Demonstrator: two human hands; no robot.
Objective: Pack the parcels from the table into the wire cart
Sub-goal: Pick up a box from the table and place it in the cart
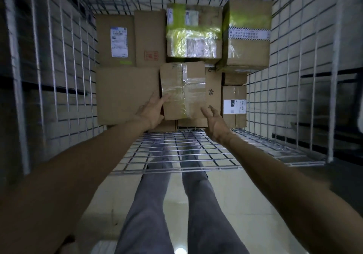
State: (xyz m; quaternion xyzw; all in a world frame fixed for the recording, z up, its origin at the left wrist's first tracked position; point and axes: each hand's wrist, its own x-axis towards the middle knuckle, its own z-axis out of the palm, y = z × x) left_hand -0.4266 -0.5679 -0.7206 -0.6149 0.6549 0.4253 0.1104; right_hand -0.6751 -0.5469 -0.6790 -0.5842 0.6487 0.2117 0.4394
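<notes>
I look down into the wire cart [64,88], which holds several cardboard parcels. A small brown parcel [184,90] wrapped in clear tape lies on top of the others near the cart's front. My left hand [152,109] touches its left edge with straight fingers. My right hand [214,122] hovers just off its lower right corner, fingers spread and holding nothing. Behind it sit a parcel with yellow-green tape [193,35] and a taller box [248,37] with a printed strip.
A flat box with a white label [115,41] lies at the back left and a large plain box [127,94] at the left. A labelled box [234,106] stands at the right. The cart's front panel [176,151] is folded down over my legs.
</notes>
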